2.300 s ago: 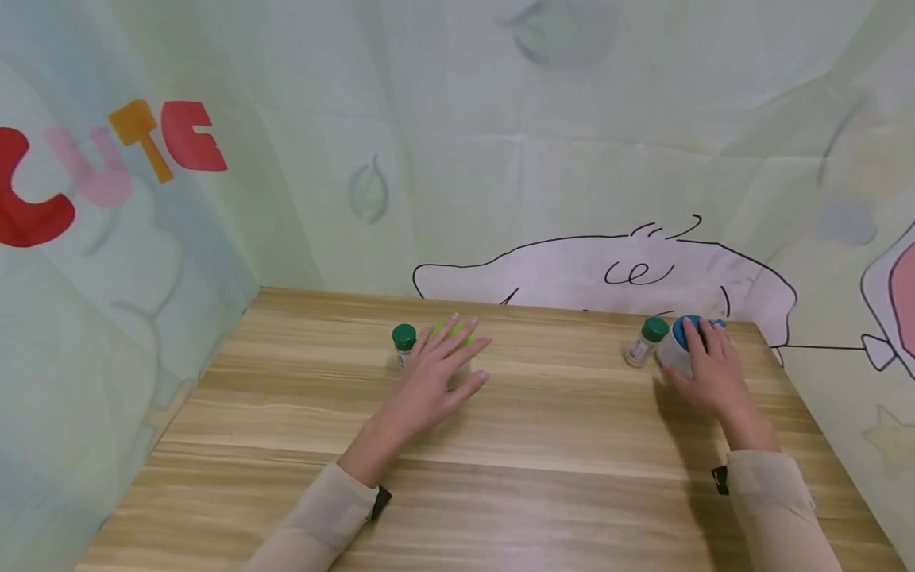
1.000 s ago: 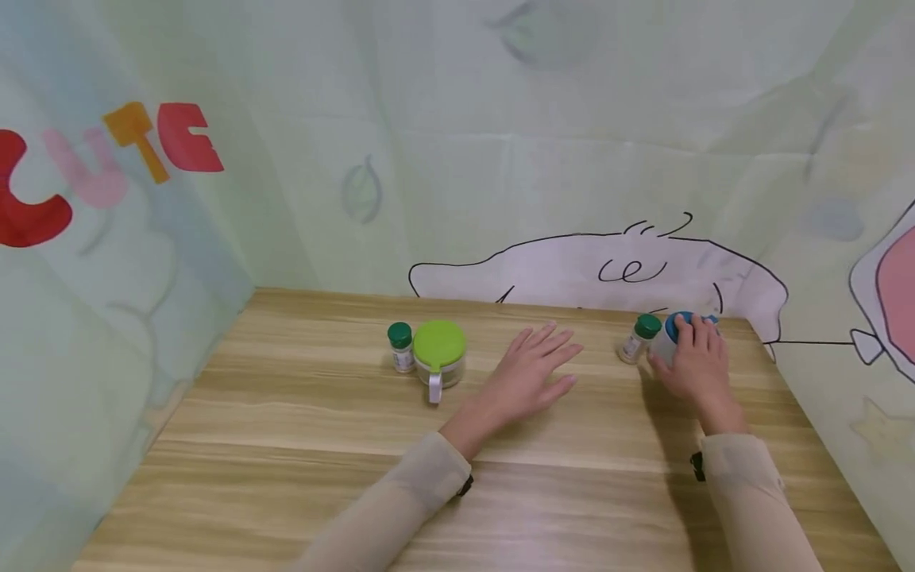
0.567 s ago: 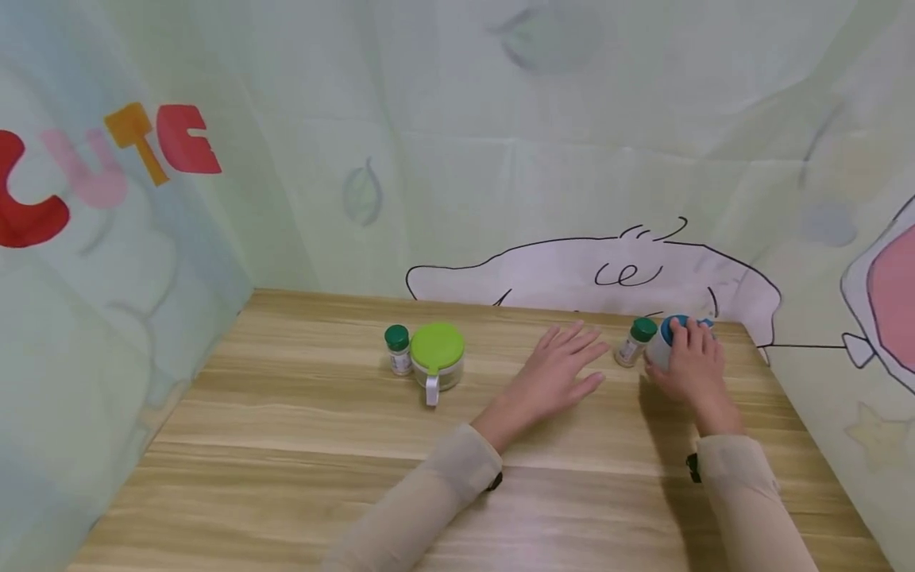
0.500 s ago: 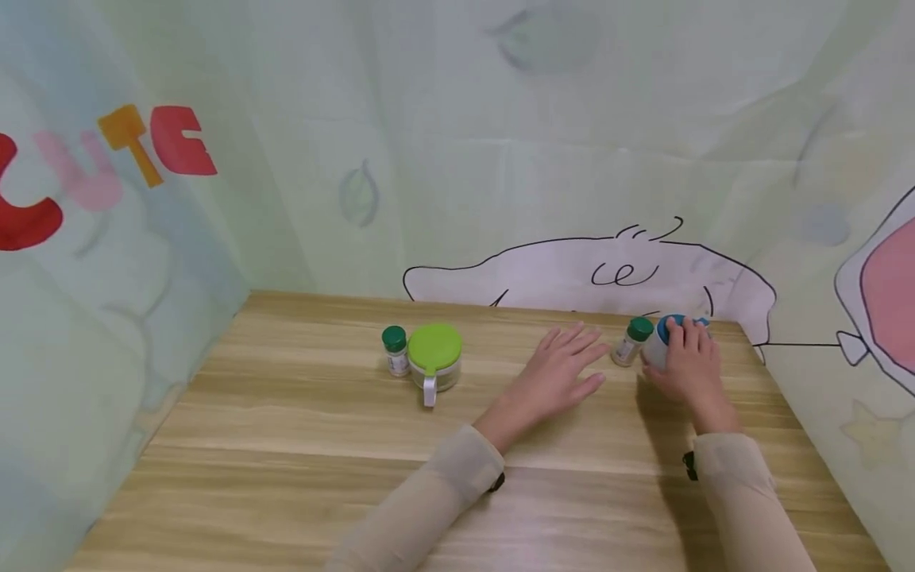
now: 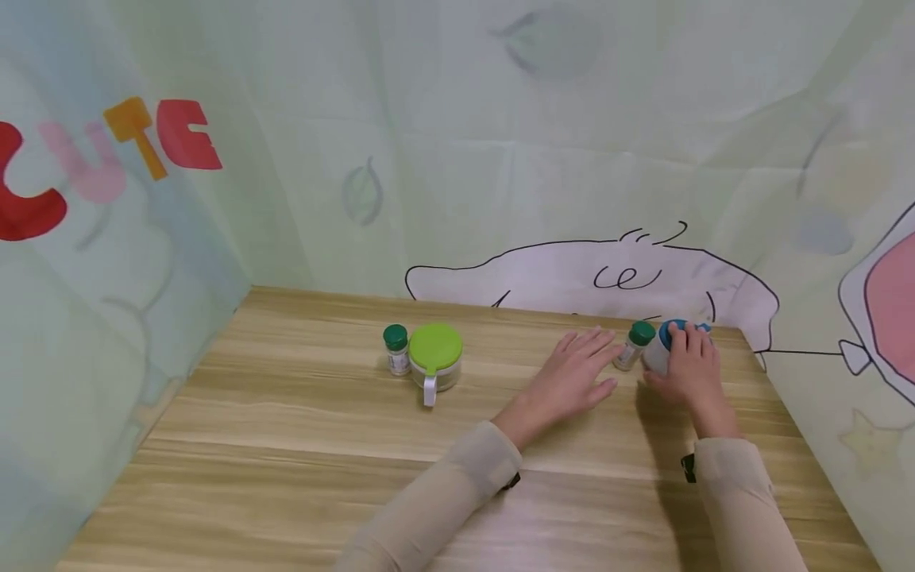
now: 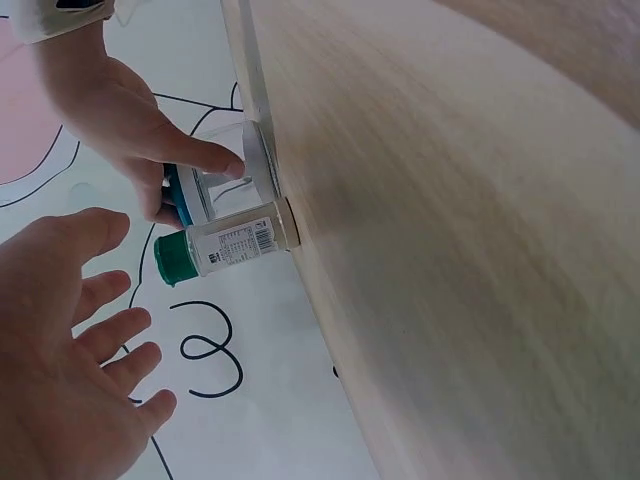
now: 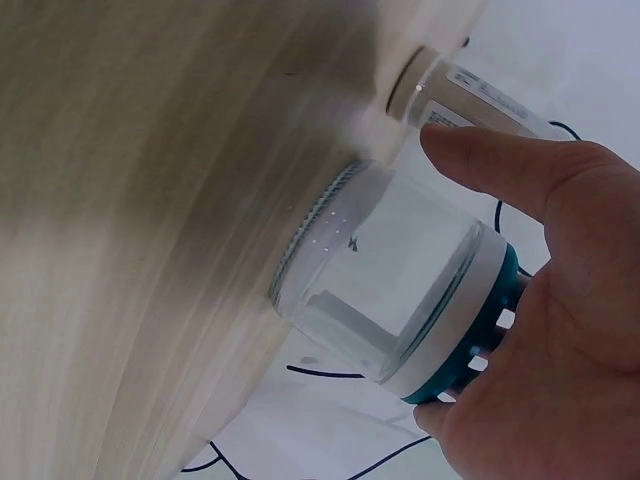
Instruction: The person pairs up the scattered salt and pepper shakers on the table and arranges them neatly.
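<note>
At the right back of the table, my right hand (image 5: 693, 377) rests over a clear glass seasoning jar (image 7: 370, 265) with a blue lid (image 7: 470, 345). Its fingers bend over the lid; the thumb reaches along the side facing the shaker. The jar stands on the table. Just left of it stands a small spice bottle (image 6: 235, 243) with a green cap and a printed label. My left hand (image 5: 568, 381) hovers beside this bottle, fingers spread and holding nothing. In the left wrist view, a gap shows between the left hand (image 6: 65, 350) and the bottle.
Further left stand a second green-capped spice bottle (image 5: 396, 349) and a glass jar with a lime-green lid (image 5: 436, 349), its pale handle facing me. They are close together on the wooden table (image 5: 322, 477). A printed fabric backdrop (image 5: 457, 199) rises along the back and sides.
My left hand has moved right, away from the lime-lidded jar, to beside the right-hand spice bottle. My right hand has stayed on the blue-lidded jar.
</note>
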`<state>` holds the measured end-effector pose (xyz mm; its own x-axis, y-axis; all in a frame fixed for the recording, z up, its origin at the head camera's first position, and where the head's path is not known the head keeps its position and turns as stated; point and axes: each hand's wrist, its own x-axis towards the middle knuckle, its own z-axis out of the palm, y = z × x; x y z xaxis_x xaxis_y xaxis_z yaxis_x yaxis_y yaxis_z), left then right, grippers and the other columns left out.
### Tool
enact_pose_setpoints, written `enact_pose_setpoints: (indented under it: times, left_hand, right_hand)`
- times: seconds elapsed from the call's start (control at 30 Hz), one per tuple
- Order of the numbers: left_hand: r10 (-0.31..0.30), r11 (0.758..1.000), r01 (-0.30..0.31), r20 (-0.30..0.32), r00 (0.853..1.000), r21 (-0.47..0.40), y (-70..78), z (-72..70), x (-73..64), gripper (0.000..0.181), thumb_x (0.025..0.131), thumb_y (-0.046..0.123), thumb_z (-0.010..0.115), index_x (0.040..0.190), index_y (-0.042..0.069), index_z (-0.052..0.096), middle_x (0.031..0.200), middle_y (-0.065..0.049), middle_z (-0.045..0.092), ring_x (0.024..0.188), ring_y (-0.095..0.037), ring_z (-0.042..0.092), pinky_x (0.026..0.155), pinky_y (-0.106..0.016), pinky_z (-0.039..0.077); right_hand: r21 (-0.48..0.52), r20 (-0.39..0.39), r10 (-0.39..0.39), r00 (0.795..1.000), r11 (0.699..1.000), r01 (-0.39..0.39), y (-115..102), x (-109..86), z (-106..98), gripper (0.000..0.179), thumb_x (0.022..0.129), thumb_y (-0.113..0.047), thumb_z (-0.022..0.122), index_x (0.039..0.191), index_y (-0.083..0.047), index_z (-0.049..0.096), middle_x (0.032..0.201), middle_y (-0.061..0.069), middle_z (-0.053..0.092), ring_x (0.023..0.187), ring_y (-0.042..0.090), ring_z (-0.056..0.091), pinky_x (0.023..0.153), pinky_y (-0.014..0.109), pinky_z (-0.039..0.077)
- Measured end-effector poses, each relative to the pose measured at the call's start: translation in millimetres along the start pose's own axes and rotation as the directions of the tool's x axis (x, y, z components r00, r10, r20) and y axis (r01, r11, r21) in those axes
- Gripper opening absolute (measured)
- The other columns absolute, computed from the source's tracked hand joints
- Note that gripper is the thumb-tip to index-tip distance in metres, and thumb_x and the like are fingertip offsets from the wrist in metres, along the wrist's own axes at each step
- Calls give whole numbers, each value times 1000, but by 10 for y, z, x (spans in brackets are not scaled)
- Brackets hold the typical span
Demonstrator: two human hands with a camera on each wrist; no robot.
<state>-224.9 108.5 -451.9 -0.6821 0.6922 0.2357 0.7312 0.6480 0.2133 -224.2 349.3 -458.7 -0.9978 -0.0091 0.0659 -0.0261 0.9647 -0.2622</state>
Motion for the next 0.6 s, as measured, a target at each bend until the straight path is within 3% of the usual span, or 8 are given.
enact_pose_setpoints:
  times: [0.23,0.6]
  left_hand:
    - [-16,1000,16,0,1000,-13,35,20,93,58,109,38,60,162,21,45,172,-1,35,161,-21,27,131,-44,24]
    - [14,997,-18,-63,998,-68,142,119,335,53,107,29,65,157,15,52,167,-9,43,159,-26,32,130,-45,29]
  right_hand:
    - [19,10,-9,1000,1000,9,26,8,-20,91,93,-23,75,153,20,21,156,51,17,145,70,12,121,78,11]
    - [-14,17,-18,1000,1000,18,54,13,-46,82,96,-21,72,150,19,25,155,51,19,145,69,15,119,77,17]
